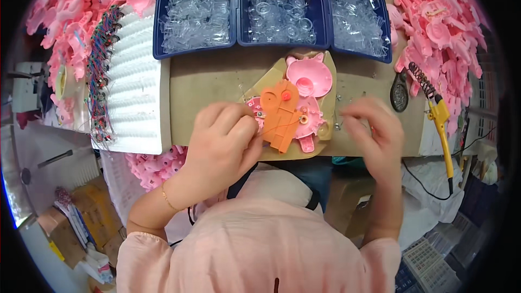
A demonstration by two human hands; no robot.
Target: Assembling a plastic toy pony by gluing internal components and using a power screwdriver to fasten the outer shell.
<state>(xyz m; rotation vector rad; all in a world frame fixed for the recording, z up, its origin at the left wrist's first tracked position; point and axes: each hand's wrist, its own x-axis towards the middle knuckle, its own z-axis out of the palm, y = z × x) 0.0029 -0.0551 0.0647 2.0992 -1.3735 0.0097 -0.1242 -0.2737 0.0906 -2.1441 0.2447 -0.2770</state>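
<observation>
Fingers point(251, 113) of the left hand point(222, 138) are curled inward at the left edge of a small pink part point(256, 109), near the centre of the frame; whether anything is pinched by them cannot be told, as the tips are hidden. The right hand point(377, 138), right of centre, is blurred and held with bent fingers, and its grip cannot be told either. Between the hands, an orange piece point(279, 116) is laid partly over a pink pig-shaped shell point(309, 76), both placed on a tan board point(271, 77) on the tabletop point(203, 76). Along the top, three blue trays point(237, 21) are filled with clear plastic parts point(198, 13). Pink pieces point(439, 32) are heaped at upper left and upper right. A yellow-handled soldering iron point(444, 141) is seen at right; coloured wires point(102, 76) are bunched along a white ribbed panel point(135, 87) at left.
</observation>
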